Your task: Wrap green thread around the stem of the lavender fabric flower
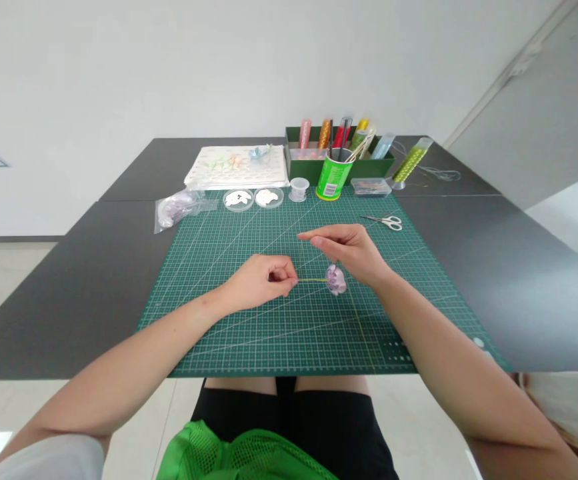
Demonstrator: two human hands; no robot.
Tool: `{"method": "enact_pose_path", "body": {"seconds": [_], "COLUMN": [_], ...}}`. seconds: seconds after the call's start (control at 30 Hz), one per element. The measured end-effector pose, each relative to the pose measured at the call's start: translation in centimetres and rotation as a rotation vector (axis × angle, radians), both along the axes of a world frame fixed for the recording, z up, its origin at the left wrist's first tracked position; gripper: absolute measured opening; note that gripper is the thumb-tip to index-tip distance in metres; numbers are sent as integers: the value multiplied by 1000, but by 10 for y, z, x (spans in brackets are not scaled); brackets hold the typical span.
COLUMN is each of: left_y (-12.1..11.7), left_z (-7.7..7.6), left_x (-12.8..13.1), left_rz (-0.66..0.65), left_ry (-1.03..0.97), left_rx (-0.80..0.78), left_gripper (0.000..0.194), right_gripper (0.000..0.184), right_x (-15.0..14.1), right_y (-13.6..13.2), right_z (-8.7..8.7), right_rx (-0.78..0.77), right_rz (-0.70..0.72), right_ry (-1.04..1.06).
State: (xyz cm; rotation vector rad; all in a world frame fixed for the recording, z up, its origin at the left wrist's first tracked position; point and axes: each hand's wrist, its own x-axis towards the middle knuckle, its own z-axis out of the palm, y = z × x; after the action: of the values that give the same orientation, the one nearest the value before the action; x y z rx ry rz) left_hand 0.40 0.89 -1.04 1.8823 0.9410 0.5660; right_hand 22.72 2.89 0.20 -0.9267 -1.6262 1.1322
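The left hand (267, 281), nearest, pinches the end of a thin stem (313, 280) between thumb and fingers over the green mat (269, 347), the stem's pale purple flower (335, 280) pointing right, while the right hand (346, 247), grasping nothing, hovers just beyond the flower with its fingers nearly straight. Farther off on the mat lie scissors (386, 221) to the right, and past them stand a spool (299, 189) and a green can (333, 176), in front of a dark green box (306, 171).

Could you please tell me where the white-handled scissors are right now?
In the head view, the scissors lie on the right side of the green mat, just beyond the right hand.
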Motion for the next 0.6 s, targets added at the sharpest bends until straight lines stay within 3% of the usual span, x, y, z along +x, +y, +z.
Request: {"method": "enact_pose_path", "body": {"seconds": [0.27,0.43,0.6], "left_y": [-4,1,10], "left_z": [10,10,10], "left_x": [-2,-5,-9], "left_rz": [-91,4,150], "left_ry": [-186,-347,-416], "left_rx": [-100,-151,-133], "left_gripper": [17,22,27], "right_gripper": [27,31,31], "right_x": [3,7,8], "right_y": [14,21,20], "right_z": [-16,-24,-30], "right_rx": [-131,-210,-251], "right_rz": [87,276,353], "right_ry": [-85,-205,-250]}}
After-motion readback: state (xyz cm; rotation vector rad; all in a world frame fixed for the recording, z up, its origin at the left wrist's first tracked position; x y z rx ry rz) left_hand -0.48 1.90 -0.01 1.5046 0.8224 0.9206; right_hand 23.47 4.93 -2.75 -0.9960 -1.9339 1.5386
